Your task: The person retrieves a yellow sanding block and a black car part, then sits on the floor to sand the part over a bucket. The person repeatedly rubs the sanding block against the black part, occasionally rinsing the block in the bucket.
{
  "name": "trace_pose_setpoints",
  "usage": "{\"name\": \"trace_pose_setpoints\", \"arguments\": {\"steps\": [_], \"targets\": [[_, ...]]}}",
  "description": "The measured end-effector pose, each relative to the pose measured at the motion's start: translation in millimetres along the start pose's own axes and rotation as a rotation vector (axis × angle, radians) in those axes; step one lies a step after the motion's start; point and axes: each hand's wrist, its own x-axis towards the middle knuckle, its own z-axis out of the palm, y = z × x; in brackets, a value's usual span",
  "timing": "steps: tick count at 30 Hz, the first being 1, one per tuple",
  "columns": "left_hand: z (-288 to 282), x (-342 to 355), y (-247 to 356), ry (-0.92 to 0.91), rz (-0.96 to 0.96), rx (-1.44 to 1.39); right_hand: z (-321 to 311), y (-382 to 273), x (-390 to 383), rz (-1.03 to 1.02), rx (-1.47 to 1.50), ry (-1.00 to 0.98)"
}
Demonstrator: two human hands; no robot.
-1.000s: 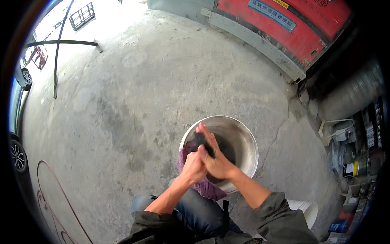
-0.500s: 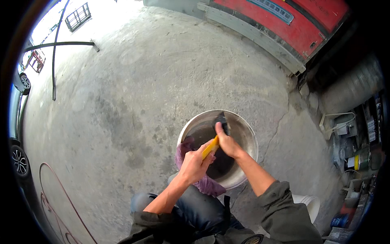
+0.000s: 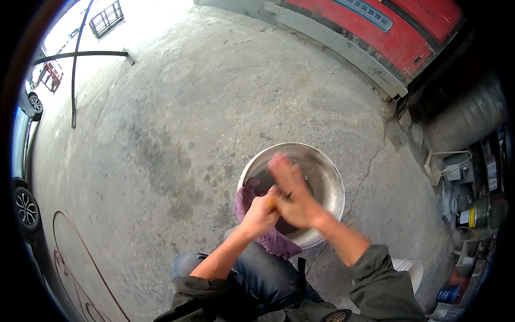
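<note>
Left hand point(image 3: 261, 214): grip closed around a yellow handle point(image 3: 272, 204), of which only a short piece shows between the two hands; the rest is covered. Handle sits above the left part of a round, pale-walled bucket point(image 3: 331, 188), over its opening.

Right hand point(image 3: 294, 194): blurred, fingers outstretched and pointing up and to the left, grip open rather than curled. It lies across the bucket's opening, right beside the left hand at the handle; whether its palm presses on anything cannot be told.

Purple cloth point(image 3: 280, 244): draped over the bucket's rim on the left and near side, partly hidden by the left hand and wrist. Bucket interior dark toward the bottom; contents not readable.

Surroundings: bucket stands on a stained grey concrete floor point(image 3: 188, 107), just in front of the person's knees. White container point(image 3: 412, 271) lower right, partly behind the right sleeve. Red cabinet point(image 3: 365, 40) at upper right; thin reddish hose point(image 3: 81, 242) looped at lower left.
</note>
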Motion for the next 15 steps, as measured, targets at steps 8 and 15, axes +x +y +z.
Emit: {"name": "trace_pose_setpoints", "arguments": {"steps": [8,15], "targets": [[4,-1,25,0.228,0.031,0.337,-6,-8,21,0.101,0.166,-0.050],[-7,-1,14,0.127,-0.081,0.363,-5,-14,28,0.067,0.108,-0.070]]}}
